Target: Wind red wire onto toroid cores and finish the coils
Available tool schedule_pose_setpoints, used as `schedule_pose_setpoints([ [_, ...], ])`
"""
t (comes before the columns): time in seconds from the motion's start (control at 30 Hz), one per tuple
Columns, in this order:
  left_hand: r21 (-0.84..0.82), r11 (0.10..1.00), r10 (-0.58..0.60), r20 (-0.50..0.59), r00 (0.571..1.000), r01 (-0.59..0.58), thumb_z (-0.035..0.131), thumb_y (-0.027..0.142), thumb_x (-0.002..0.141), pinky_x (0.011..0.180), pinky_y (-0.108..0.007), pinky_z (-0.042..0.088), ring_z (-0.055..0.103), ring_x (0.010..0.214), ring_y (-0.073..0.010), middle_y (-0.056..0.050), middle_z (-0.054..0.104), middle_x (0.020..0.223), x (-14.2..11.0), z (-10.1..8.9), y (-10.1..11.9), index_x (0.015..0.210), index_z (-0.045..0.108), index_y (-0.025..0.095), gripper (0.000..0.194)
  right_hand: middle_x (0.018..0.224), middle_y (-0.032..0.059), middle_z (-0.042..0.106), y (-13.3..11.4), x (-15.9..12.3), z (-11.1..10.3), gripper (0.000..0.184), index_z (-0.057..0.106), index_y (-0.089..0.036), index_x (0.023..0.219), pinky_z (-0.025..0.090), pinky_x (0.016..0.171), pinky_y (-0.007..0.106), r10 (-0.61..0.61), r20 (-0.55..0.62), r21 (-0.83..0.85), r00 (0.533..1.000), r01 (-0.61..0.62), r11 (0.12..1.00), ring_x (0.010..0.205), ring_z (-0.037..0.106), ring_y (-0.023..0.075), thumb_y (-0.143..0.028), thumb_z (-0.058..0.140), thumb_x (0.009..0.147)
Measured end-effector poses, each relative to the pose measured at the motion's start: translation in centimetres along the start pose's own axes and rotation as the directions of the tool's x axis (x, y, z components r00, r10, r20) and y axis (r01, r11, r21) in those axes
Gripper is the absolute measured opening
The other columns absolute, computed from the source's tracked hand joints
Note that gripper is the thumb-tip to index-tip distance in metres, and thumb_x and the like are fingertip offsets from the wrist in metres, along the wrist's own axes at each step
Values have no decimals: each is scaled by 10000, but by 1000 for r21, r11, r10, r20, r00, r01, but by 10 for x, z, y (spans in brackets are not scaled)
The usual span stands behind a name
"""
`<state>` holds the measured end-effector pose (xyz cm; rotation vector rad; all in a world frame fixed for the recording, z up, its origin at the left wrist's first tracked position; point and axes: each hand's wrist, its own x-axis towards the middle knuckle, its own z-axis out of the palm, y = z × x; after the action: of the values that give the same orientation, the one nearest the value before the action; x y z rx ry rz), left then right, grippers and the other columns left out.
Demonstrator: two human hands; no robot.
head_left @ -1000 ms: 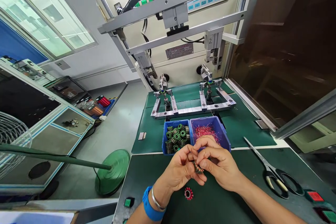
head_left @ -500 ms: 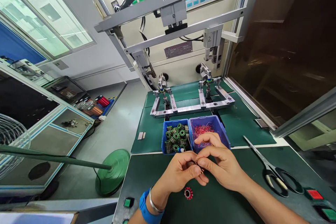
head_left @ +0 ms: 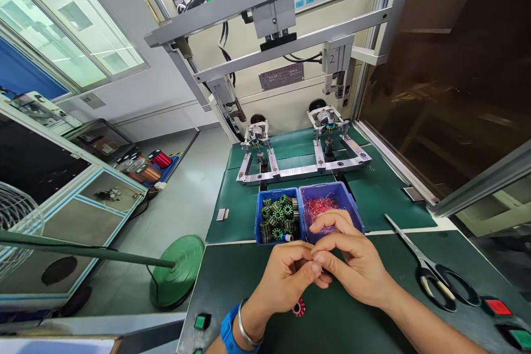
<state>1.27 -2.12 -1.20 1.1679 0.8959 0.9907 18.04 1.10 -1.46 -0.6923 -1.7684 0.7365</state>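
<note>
My left hand (head_left: pixel 286 276) is closed around a small copper-wound stator, now almost fully hidden behind the fingers. My right hand (head_left: pixel 352 268) meets it at the fingertips, thumb and index finger pinched together over the stator; what lies in that pinch is hidden. Just below my left hand, a ring-shaped stator with red windings (head_left: pixel 301 308) lies on the green mat, partly covered. Beyond the hands stand a blue bin (head_left: pixel 258 232) of green stator cores and a second blue bin (head_left: pixel 357 221) of red wire scraps.
Scissors (head_left: pixel 431 271) with black handles lie at the right, near a red button (head_left: pixel 498 307) and a green button (head_left: pixel 520 338). At the back stands a winding machine with a metal fixture (head_left: pixel 298 171). A green fan base (head_left: pixel 178 271) is on the floor at left.
The copper-wound stator has gone from sight behind my fingers. My left hand has turned slightly and now covers part of the red-wound stator. The machine's two winding heads have rotated.
</note>
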Motion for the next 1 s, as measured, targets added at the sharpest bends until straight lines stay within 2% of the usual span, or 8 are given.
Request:
schedule_pose_setpoints([
  [0.23,236,955,214,-139,967,-177,700,425,853,694,-310,537,664,735,-215,-102,733,769,1,1,5,732,784,188,279,908,44,696,-8,-4,14,55,730,-249,901,524,770,374,-102,-176,-199,979,66,978,921,571,224,-221,733,853],
  [0.47,438,852,323,-7,946,-288,594,295,931,635,-256,482,600,667,-153,-58,687,713,3,1,-1,723,734,168,281,800,22,714,-16,-2,15,145,703,-227,797,531,788,359,-156,-239,-234,958,99,967,876,586,206,-101,653,851],
  [0.53,379,891,274,-9,962,-250,619,325,917,621,-251,510,620,649,-144,-49,675,718,3,0,-4,714,718,161,279,830,19,722,-18,0,9,131,716,-233,824,546,789,344,-140,-202,-210,969,97,973,873,609,196,-131,651,873],
  [0.67,29,999,33,-98,995,-30,733,438,826,607,-287,611,720,657,-166,-79,715,935,5,-4,-6,762,712,148,297,1055,61,714,-18,-19,-28,164,706,-236,1072,573,777,315,-4,-137,-305,991,-38,952,933,676,193,-299,618,949],
  [0.73,-109,994,-24,-133,991,9,782,446,781,609,-278,629,743,668,-173,-78,722,958,6,-5,-4,754,713,144,312,1073,83,698,-10,-46,-58,232,687,-226,1094,573,723,335,92,-201,-491,975,-182,852,875,696,210,-382,574,965],
  [0.83,-253,967,-51,-145,988,13,826,432,739,595,-237,630,748,657,-159,-62,730,917,7,-5,1,726,718,141,311,948,134,695,12,-96,-101,455,685,-173,1023,552,625,433,235,-299,-768,925,-379,516,737,695,290,-546,432,964],
  [0.87,-290,957,-59,-147,987,14,837,427,728,596,-231,631,749,657,-156,-57,730,909,7,-5,2,723,721,140,310,851,141,689,21,-111,-112,524,684,-152,993,547,629,477,273,-252,-826,928,-354,440,707,690,323,-571,371,959],
  [1.0,-361,932,-84,-153,985,24,868,412,692,609,-226,637,753,666,-159,-49,728,900,6,-2,3,710,721,134,315,831,173,700,41,-146,-128,512,655,-112,1038,548,727,538,352,-132,-888,926,-268,372,743,701,359,-480,314,940],
])
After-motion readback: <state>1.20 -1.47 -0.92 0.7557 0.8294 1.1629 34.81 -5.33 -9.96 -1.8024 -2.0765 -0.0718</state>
